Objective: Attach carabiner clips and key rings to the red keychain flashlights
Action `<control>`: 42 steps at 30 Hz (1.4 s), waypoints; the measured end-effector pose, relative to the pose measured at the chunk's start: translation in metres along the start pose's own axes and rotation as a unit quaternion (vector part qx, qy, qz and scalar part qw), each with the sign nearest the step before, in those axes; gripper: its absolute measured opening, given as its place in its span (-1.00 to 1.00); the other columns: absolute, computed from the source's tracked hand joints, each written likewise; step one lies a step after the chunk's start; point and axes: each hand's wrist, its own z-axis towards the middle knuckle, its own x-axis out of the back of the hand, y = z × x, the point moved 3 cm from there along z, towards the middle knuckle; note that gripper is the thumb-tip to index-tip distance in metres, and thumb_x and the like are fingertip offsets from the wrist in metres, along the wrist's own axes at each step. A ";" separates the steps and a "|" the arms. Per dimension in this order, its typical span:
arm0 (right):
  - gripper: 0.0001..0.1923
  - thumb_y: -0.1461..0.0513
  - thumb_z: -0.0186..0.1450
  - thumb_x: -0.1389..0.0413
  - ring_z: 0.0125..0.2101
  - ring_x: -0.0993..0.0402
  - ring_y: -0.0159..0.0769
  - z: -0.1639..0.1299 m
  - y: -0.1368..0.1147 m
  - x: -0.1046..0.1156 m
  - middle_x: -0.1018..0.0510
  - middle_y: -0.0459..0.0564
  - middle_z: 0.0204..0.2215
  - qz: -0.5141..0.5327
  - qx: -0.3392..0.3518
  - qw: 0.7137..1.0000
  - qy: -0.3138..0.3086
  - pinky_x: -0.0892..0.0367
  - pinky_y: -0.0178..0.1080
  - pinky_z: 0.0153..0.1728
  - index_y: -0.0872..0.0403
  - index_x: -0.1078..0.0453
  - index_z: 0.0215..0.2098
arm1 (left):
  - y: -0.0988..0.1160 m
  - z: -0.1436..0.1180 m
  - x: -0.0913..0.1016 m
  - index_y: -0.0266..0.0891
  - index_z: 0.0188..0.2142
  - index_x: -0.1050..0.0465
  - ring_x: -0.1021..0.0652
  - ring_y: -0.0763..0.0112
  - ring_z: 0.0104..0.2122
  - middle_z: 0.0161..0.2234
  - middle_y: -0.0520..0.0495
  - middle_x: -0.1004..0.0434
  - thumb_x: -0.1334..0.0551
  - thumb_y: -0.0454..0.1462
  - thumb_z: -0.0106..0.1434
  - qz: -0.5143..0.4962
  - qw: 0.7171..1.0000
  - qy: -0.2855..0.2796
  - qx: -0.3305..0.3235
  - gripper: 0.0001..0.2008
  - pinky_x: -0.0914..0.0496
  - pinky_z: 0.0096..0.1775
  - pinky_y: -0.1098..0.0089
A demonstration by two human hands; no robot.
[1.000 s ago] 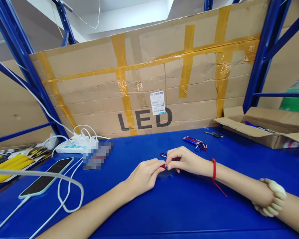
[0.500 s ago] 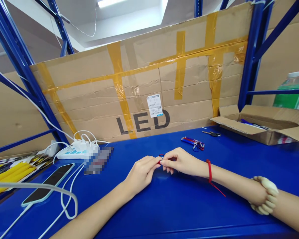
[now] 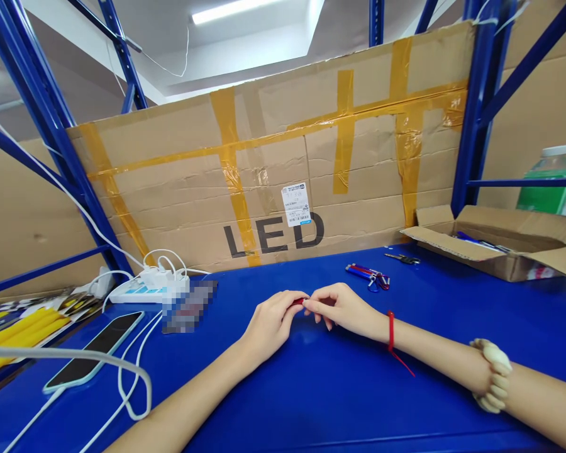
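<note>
My left hand (image 3: 271,321) and my right hand (image 3: 342,307) meet fingertip to fingertip over the blue table (image 3: 321,390). Between them they pinch a small red item (image 3: 299,301), mostly hidden by the fingers; only a sliver of red shows. A red string circles my right wrist and a pale bead bracelet sits higher on that forearm. Farther back on the table lies a small pile of red and blue key-ring items (image 3: 368,275) with carabiners.
An open cardboard box (image 3: 490,242) stands at the right, a dark small tool (image 3: 402,258) before it. A taped cardboard sheet marked LED (image 3: 273,182) forms the back wall. At left lie a phone (image 3: 94,348), white cables, a power strip (image 3: 141,289). A green bottle (image 3: 544,182) is far right.
The red carabiner loop that stuck out above my fingers is now covered by them. The view has shifted slightly; my hands stay together at the same spot.
</note>
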 end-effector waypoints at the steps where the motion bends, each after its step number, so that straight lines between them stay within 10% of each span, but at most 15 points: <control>1: -0.61 -0.02 0.17 -0.08 -0.70 -0.27 -0.51 0.001 0.002 0.000 -0.42 -0.10 -0.62 -0.015 0.003 1.000 0.006 -0.18 -0.41 -0.62 0.16 -0.42 -0.48 | -0.001 0.000 0.000 -0.16 -0.14 -0.35 -0.50 0.40 -0.20 -0.19 -0.02 -0.51 0.00 -0.33 0.31 0.001 1.000 0.000 0.009 -0.79 -0.37 -0.13 0.38; 9: -0.63 -0.02 0.23 -0.02 -0.67 -0.31 -0.49 0.003 0.007 0.010 -0.48 -0.12 -0.57 -0.158 0.035 0.985 0.055 -0.17 -0.39 -0.57 0.08 -0.45 -0.45 | -0.007 0.002 -0.003 -0.16 -0.17 -0.33 -0.49 0.43 -0.35 -0.33 0.02 -0.49 0.03 -0.29 0.31 -0.014 0.996 -0.024 0.087 -0.79 -0.34 -0.25 0.43; 23: -0.70 0.06 0.30 0.02 -0.61 -0.30 -0.57 -0.006 -0.011 0.020 -0.49 -0.10 -0.37 -0.386 0.301 0.858 0.156 -0.11 -0.43 -0.58 -0.04 -0.51 -0.31 | -0.011 0.001 -0.006 -0.16 -0.15 -0.28 -0.42 0.47 -0.45 -0.46 0.07 -0.39 0.08 -0.26 0.32 -0.036 0.992 -0.046 0.108 -0.78 -0.27 -0.32 0.46; 42: -0.75 0.20 0.28 -0.04 -0.54 -0.34 -0.51 -0.002 -0.003 0.014 -0.47 -0.10 -0.43 -0.314 0.258 0.905 0.128 -0.11 -0.42 -0.56 0.04 -0.50 -0.48 | 0.015 -0.003 -0.017 -0.18 -0.24 -0.21 -0.45 0.43 -0.45 -0.42 0.02 -0.43 0.03 -0.27 0.30 -0.102 0.986 -0.104 0.085 -0.90 -0.29 -0.37 0.45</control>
